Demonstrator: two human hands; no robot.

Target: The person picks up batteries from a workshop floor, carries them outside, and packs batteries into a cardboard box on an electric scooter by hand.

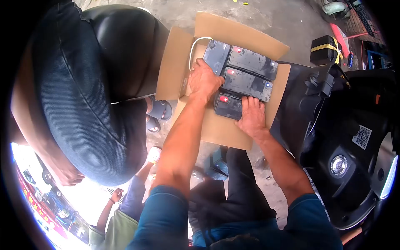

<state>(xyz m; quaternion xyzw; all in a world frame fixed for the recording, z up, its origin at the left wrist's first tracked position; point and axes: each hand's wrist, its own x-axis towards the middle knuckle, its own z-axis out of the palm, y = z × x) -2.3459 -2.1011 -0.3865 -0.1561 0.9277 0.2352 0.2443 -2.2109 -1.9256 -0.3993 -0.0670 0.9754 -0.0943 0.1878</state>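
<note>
An open cardboard box (221,131) holds several black batteries with red-capped terminals. My left hand (203,79) lies on the box's left side, its fingers curled at the lower end of the upright black battery (216,56). My right hand (252,116) rests on the right part of the lowest battery (228,107), fingertips near the edge of the middle battery (248,84). Above that lies another battery (253,62). A white cord (193,50) loops up by the box's left flap. What is under my left palm is hidden.
Black scooter bodywork (333,166) stands close on the right. At the left, a person in dark clothes (87,96) is beside a black seat (125,46). Another person (112,229) is lower left. A black battery with yellow straps (327,50) sits upper right.
</note>
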